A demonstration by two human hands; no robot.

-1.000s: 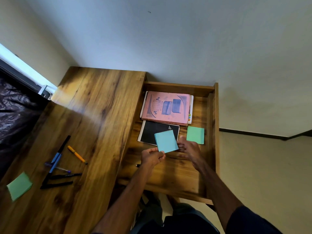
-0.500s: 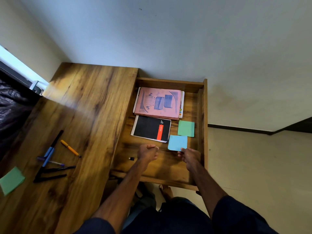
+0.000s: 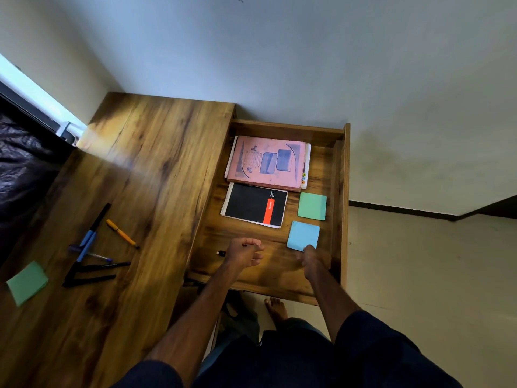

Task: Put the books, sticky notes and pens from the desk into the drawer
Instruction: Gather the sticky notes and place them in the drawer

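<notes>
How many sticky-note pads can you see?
3. A green pad and a blue pad lie in the drawer; a second green pad is on the desk. Others could hide under the books.

This is a home study corner. A brown wood-grain worktop (image 3: pixel 145 169) left of the fingers (image 3: pixel 309 249) carries scattered pens (image 3: pixel 121 233). Beyond the fingers, its open wooden drawer (image 3: pixel 347 191) holds a pink softcover book (image 3: pixel 268 163) and a black spiral notebook (image 3: pixel 251 203). The plain painted wall (image 3: pixel 279 51), the pale floor (image 3: pixel 419 275) and a bare foot (image 3: pixel 275 306) suggest a home.

Pink book (image 3: pixel 267 163), black notebook (image 3: pixel 251 204), green pad (image 3: pixel 312 205), blue pad (image 3: pixel 302 235) flat in drawer (image 3: pixel 342 177), pens (image 3: pixel 87 243) on desk (image 3: pixel 156 177)
</notes>
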